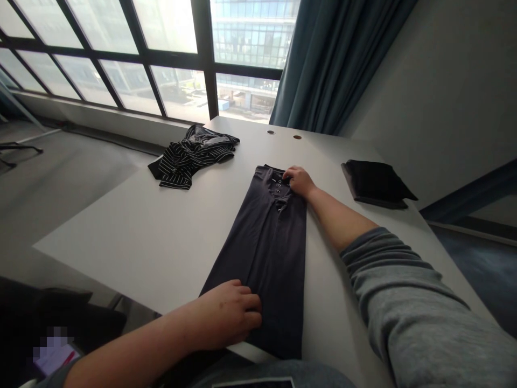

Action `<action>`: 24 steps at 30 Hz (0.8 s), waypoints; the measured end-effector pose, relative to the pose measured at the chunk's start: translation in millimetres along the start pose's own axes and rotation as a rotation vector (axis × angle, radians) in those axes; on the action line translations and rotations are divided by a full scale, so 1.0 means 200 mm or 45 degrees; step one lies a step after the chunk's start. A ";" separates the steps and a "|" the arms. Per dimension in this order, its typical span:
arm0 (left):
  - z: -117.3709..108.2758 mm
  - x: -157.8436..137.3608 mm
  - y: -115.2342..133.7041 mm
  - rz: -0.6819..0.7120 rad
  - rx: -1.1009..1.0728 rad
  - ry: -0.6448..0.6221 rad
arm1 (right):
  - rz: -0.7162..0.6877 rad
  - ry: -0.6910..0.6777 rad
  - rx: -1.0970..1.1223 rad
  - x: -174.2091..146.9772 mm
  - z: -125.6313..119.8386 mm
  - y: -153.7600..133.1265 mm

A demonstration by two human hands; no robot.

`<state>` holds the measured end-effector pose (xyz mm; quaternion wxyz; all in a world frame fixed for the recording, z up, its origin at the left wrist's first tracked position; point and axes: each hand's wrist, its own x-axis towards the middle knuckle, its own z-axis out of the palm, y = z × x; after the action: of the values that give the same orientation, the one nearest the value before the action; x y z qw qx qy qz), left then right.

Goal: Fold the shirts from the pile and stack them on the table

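A dark grey shirt [262, 253] lies on the white table in front of me, folded into a long narrow strip. Its neck opening, with a short row of buttons, faces the far side. At that end my right hand [299, 182] pinches the fabric beside the buttons. My left hand [232, 315] rests at the near left edge, its fingers curled onto the cloth; the thumb is hidden. The shirt's near end reaches the table's front edge, close to my body.
On the white table [121, 237], a crumpled black-and-white striped garment [189, 153] lies far left. A folded black garment [377, 180] sits near the right edge. Two round cable holes are at the back. Behind stand a window and a blue curtain [335, 64].
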<state>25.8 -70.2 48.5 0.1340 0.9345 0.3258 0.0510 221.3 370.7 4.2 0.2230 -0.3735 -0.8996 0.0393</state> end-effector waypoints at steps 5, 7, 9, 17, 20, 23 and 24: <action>-0.02 0.02 0.00 -0.028 -0.104 0.002 | -0.669 -0.441 0.096 -0.17 -0.11 -0.06; -0.04 0.09 -0.03 -0.120 -0.143 0.017 | -0.690 -0.498 0.087 -0.20 -0.14 -0.05; -0.07 0.20 -0.11 -0.294 -0.128 0.064 | -0.675 -0.521 0.079 -0.20 -0.16 -0.04; -0.14 0.89 -0.58 -0.935 0.210 0.385 | -0.632 -0.489 -0.023 -0.12 -0.14 0.08; -0.12 1.04 -0.69 -1.014 0.203 0.412 | -0.460 -0.428 -0.201 -0.11 -0.15 0.13; -0.09 1.08 -0.75 -1.017 0.182 0.427 | -0.204 -0.381 -0.382 -0.08 -0.17 0.17; -0.08 1.08 -0.76 -1.010 0.181 0.455 | -0.149 -0.386 -0.413 -0.07 -0.18 0.18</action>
<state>101.7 181.9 22.8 0.0203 0.7206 0.6800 0.1337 268.7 383.9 22.4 0.0245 -0.3413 -0.9375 -0.0632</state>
